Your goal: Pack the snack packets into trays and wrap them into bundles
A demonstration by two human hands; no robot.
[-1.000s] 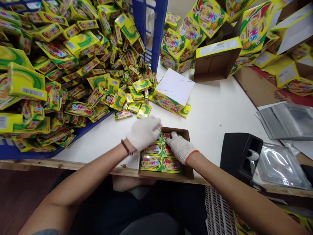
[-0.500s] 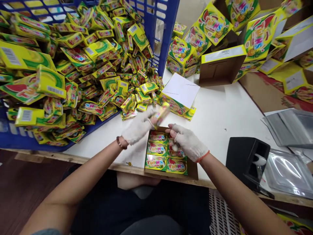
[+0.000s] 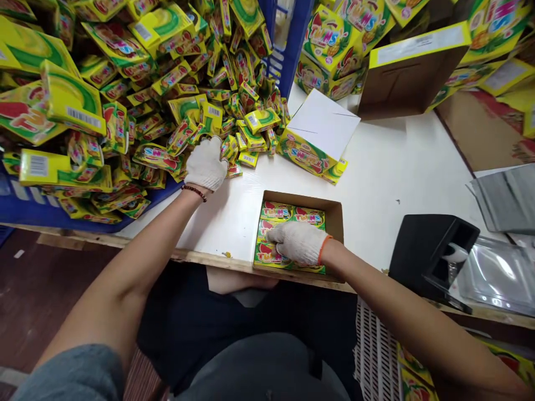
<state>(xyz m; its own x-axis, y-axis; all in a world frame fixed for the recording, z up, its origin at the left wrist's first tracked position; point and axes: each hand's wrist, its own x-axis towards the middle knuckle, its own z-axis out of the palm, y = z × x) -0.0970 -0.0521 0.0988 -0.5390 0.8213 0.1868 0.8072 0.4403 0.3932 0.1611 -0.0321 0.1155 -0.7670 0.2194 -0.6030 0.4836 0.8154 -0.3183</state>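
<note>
My left hand [image 3: 207,163], in a white knit glove, reaches onto the near edge of a heap of small yellow-green TWINS boxes [image 3: 156,157]. Its fingers curl down among them and the fingertips are hidden, so whether a box is held does not show. My right hand [image 3: 301,242], gloved too, rests with its fingers stretched out on TWINS boxes inside an open brown carton [image 3: 334,220]. These boxes [image 3: 276,210] lie face up in two columns, several of them partly under the hand.
A blue crate [image 3: 288,50] holds the heap, which spills onto the white table [image 3: 376,178]. Behind the carton stands a white-bottomed TWINS display box [image 3: 324,125]; another lies open [image 3: 405,83]. A black tape dispenser [image 3: 426,256] and clear plastic trays [image 3: 501,273] are at right.
My left hand has moved from above the carton to the heap, and the box it carried is no longer visible in it. My right hand has come down onto the boxes. The view has shifted.
</note>
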